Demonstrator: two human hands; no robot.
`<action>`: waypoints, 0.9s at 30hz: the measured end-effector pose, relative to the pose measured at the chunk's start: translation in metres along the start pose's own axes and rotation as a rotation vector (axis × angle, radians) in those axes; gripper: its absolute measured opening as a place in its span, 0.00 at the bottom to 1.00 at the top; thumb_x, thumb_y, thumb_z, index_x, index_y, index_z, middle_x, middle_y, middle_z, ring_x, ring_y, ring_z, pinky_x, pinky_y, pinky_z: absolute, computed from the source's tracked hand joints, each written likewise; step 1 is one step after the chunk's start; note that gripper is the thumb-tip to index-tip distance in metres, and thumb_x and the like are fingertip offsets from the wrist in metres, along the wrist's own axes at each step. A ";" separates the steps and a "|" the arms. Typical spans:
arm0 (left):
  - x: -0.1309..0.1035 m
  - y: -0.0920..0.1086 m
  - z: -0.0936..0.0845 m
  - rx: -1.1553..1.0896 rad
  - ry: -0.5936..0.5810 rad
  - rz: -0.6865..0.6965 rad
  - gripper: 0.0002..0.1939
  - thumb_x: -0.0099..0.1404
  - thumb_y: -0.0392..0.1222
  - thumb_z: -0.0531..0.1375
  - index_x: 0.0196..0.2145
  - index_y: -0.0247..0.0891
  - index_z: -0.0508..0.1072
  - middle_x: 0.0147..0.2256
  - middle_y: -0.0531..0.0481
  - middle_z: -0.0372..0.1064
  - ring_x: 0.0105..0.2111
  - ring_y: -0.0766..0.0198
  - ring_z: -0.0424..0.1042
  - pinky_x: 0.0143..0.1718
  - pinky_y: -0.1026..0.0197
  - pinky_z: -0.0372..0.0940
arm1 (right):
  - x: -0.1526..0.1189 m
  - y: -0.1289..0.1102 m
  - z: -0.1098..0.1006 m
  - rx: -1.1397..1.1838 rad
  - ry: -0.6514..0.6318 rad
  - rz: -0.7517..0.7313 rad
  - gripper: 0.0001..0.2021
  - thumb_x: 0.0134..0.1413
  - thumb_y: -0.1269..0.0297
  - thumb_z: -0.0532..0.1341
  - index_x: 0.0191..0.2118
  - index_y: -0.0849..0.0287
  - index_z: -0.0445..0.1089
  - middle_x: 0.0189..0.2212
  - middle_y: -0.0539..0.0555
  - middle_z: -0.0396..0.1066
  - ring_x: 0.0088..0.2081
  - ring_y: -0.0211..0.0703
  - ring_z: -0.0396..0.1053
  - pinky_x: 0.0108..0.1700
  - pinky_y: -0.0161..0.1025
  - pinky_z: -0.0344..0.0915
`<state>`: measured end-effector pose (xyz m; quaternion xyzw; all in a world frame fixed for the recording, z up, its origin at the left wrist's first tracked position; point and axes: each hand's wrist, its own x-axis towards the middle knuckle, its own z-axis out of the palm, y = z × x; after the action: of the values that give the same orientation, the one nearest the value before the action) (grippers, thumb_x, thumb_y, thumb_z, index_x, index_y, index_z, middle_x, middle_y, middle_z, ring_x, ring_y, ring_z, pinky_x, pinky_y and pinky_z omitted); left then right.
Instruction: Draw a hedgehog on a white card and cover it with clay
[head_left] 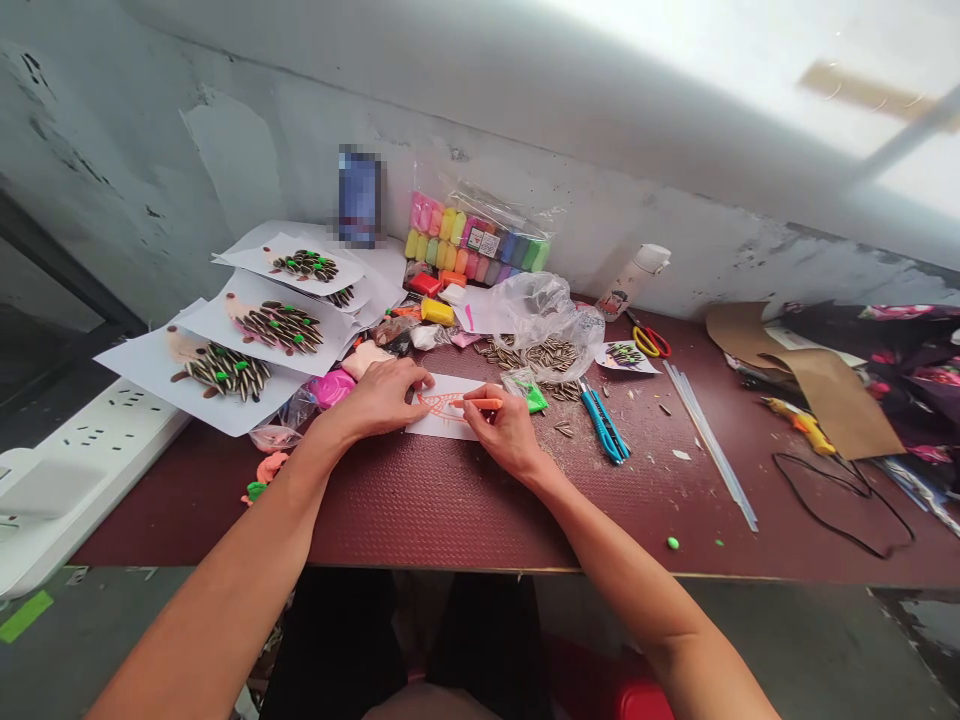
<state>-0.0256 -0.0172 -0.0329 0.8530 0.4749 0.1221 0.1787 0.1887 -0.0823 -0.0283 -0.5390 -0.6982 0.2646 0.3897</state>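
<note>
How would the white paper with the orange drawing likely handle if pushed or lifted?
The white paper looks thin, so it is probably very light and may bend if lifted by one edge. Lying flat, it should slide rather than tip, though the left hand at its edge and the tabletop's textured surface may resist that.

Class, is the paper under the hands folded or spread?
Spread: the paper lies flat on the table, orange lines showing between left hand and right hand.

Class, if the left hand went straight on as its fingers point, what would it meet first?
The left hand would probably meet the orange pen in the right hand, across the white card; depth is unclear.
</note>
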 end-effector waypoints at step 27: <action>0.001 -0.001 0.001 -0.019 0.003 -0.009 0.19 0.55 0.46 0.59 0.45 0.42 0.78 0.41 0.46 0.74 0.42 0.51 0.72 0.47 0.53 0.65 | 0.001 0.001 -0.004 -0.069 0.051 0.014 0.09 0.58 0.62 0.59 0.29 0.57 0.73 0.27 0.51 0.75 0.25 0.38 0.65 0.30 0.36 0.60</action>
<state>-0.0257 -0.0162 -0.0347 0.8490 0.4777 0.1270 0.1867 0.1923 -0.0812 -0.0265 -0.5635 -0.6930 0.2293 0.3869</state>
